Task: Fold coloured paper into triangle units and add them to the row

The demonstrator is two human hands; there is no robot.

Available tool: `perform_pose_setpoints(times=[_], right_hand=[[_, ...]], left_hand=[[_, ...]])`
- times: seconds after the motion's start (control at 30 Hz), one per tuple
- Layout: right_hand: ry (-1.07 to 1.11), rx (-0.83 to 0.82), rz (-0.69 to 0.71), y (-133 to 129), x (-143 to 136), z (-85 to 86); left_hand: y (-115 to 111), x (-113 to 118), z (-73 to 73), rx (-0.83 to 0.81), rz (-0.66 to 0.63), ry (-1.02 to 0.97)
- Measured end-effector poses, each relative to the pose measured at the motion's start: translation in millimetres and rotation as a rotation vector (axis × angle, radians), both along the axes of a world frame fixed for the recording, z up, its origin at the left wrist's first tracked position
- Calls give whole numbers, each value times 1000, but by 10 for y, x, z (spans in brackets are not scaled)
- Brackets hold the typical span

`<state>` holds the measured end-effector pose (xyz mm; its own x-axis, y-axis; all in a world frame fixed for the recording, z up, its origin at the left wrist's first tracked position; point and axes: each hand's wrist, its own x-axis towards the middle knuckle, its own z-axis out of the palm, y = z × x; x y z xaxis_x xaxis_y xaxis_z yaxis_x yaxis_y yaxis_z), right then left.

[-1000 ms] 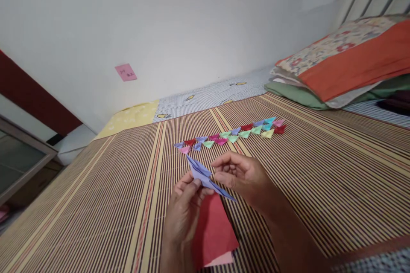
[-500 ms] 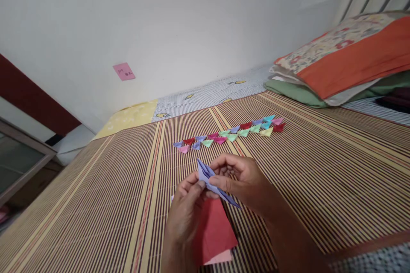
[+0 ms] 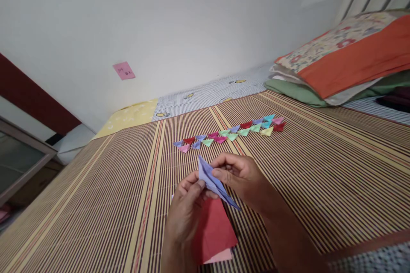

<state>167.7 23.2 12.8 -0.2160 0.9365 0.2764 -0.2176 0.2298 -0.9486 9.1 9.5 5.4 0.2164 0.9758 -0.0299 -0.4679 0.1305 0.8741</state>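
Both hands hold a folded purple paper piece just above the striped bamboo mat. My left hand pinches its left part between thumb and fingers. My right hand pinches its upper right edge. Under my left hand lies a red paper sheet on top of a pink sheet. Beyond the hands a double row of several small folded paper triangles in purple, red, pink, green, blue and yellow runs across the mat.
Stacked pillows in orange, floral and green lie at the far right by a bed rail. A white wall with a pink note rises behind. Patterned bedding edges the mat. A glass-topped cabinet stands at the left.
The purple paper has been folded shorter and its left tip now points up. My right fingers have slid onto its upper edge; both hands stay in place.
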Motion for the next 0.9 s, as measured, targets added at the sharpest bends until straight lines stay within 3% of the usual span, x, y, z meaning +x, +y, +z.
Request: perform_pose_setpoints(times=[0.3, 0.53, 0.77, 0.9], right_hand=[[-150, 24, -77, -24, -13, 46], [-254, 46, -61, -40, -35, 68], [-315, 252, -371, 35, -63, -30], [-402, 453, -375, 66, -45, -55]], left_hand=[[10, -2, 4, 1, 25, 6], [8, -21, -20, 20, 32, 10], [0, 34, -27, -57, 122, -74], [10, 62, -33, -108, 119, -123]])
